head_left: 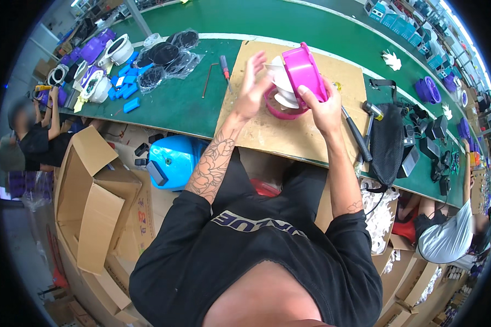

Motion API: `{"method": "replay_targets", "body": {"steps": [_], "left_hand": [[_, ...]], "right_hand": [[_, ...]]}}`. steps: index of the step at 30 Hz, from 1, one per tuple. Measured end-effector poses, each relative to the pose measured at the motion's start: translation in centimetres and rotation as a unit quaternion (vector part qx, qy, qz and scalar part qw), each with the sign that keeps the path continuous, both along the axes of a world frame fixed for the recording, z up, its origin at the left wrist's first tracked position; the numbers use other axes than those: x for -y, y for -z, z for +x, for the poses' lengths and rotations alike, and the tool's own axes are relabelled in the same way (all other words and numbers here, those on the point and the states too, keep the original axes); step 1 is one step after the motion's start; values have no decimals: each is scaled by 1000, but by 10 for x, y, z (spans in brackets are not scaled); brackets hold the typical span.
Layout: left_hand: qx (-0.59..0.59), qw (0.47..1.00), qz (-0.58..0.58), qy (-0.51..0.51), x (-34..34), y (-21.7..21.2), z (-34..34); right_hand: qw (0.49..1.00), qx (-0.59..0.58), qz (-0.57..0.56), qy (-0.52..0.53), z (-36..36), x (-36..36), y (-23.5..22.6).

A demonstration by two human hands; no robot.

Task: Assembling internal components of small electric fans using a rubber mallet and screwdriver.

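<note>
My right hand [324, 109] grips the rim of a bright pink round plastic housing [301, 68], tilted up above the cardboard sheet. White curved fan blades [281, 82] stick out from the housing's left side. Fingers apart, my left hand [252, 90] is raised just left of the blades and holds nothing; whether its thumb touches a blade I cannot tell. Below them a second pink ring-shaped part [278, 112] lies on the cardboard sheet [245, 128], partly hidden by the blades and my right hand.
A screwdriver [224, 66] and a hex key [206, 80] lie to the left, beside blue blocks [131, 104] and bagged black discs [163, 53]. To the right are a hammer [372, 111] and a black bag [387, 144]. Other people sit at both sides; a blue stool [174, 158] stands below.
</note>
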State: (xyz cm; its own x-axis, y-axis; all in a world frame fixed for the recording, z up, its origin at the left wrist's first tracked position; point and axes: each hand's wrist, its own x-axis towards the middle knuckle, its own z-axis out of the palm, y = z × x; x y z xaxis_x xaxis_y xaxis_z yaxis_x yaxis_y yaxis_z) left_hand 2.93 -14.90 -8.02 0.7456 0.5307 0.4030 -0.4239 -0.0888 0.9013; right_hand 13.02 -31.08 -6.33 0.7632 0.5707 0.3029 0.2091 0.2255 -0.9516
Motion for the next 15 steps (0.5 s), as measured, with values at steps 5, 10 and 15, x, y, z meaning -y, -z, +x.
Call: {"method": "replay_targets", "body": {"steps": [5, 10, 15], "left_hand": [[-46, 995, -8, -89, -21, 36, 6], [-114, 985, -4, -127, -44, 71, 6], [-285, 824, 345, -346, -109, 70, 15]], "right_hand": [[885, 419, -180, 98, 11, 2, 11], [776, 529, -342, 38, 2, -1, 16], [791, 513, -334, 14, 4, 10, 8]]}}
